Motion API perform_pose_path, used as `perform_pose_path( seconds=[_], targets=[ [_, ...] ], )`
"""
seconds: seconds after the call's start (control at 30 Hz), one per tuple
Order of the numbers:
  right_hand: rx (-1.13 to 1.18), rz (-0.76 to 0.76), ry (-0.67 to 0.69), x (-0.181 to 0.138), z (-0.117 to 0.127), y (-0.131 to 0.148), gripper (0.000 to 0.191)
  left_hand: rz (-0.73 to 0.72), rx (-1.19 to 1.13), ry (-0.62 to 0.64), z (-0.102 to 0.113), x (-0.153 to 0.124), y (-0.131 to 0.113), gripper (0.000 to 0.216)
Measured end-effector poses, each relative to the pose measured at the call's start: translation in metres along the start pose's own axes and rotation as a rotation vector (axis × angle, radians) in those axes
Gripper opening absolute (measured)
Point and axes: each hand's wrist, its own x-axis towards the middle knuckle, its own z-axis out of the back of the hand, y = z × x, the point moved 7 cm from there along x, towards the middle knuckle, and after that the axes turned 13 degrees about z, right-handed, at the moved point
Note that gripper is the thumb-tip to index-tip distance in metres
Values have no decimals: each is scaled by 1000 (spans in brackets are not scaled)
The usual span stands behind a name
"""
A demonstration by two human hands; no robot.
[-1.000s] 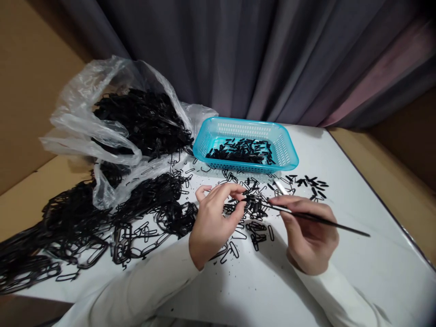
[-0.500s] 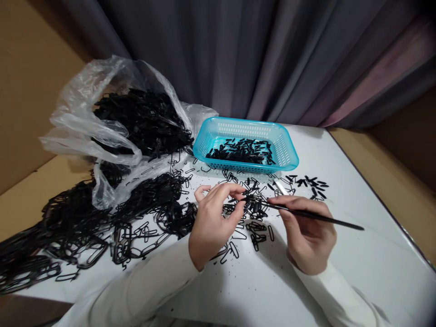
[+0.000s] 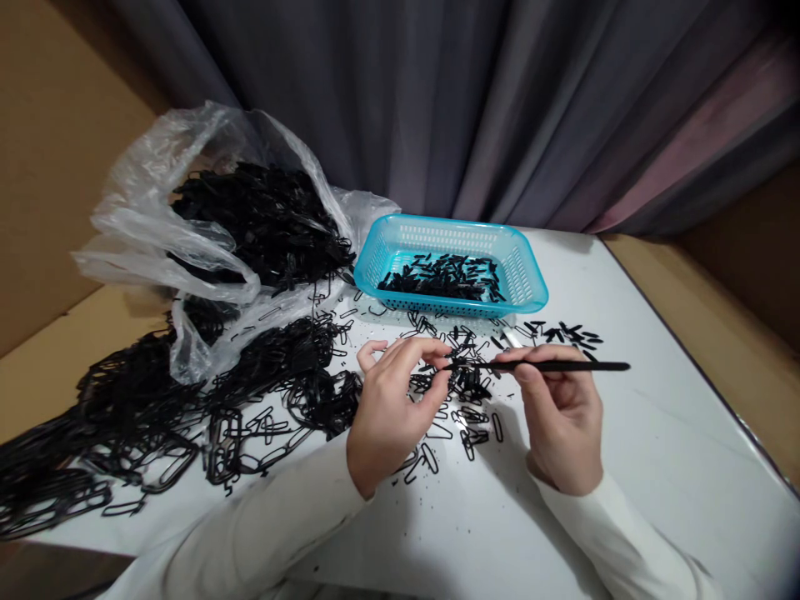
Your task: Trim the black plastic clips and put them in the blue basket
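My left hand [image 3: 391, 408] is closed in a pinch, thumb and forefinger pressed on a small black plastic piece [image 3: 451, 367] above the white table [image 3: 656, 450]. My right hand [image 3: 559, 417] grips a thin black stick [image 3: 562, 366], held nearly level with its tip at the pinched piece. Under both hands lie loose black pieces and oval frames [image 3: 468, 417].
A blue basket [image 3: 531, 287] holding short black pieces stands beyond my hands. A clear plastic bag [image 3: 162, 225] full of black frames lies at the back left. A tangle of black frames [image 3: 125, 417] spreads over the left. More small pieces [image 3: 572, 337] lie right of the basket.
My right hand has turned, and the free end of the black stick has swung up from pointing down-right to nearly level. My left hand has stayed in place.
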Motion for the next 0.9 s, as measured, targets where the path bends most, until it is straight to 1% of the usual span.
perform_pose_path(
  seconds=[0.23,0.4,0.6,0.9],
  targets=[
    [261,-337,-41,-5,-3,-25,10,-54,-3,-2,0,0,-4,18],
    [337,-517,-83,-11,-7,-35,16,-56,-18,-5,1,-1,-4,22],
    [377,-608,-101,-15,-10,-36,22,-82,-24,5,1,-1,-6,17],
    [396,-655,-93,-18,-12,-40,23,-82,-37,14,2,-2,-7,17]
  ],
)
